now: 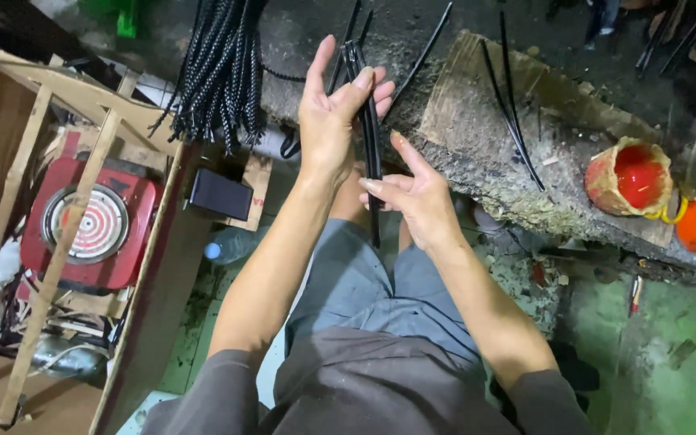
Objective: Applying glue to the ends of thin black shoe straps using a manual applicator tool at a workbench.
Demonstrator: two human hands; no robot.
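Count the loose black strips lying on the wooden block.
2. Both strips lie close together across the block, running from its top edge down toward the red cup. Others may be hidden behind the hands.

The person wears a dark grey short-sleeved shirt, grey shorts, and nothing on the hands.

Single head-worn view, looking steeply down over own lap, close on hands [372, 137], desk [477, 121] edge just beyond.

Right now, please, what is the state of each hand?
Left hand: closed on the black strips, near their top.
Right hand: pinching the same strips lower down.
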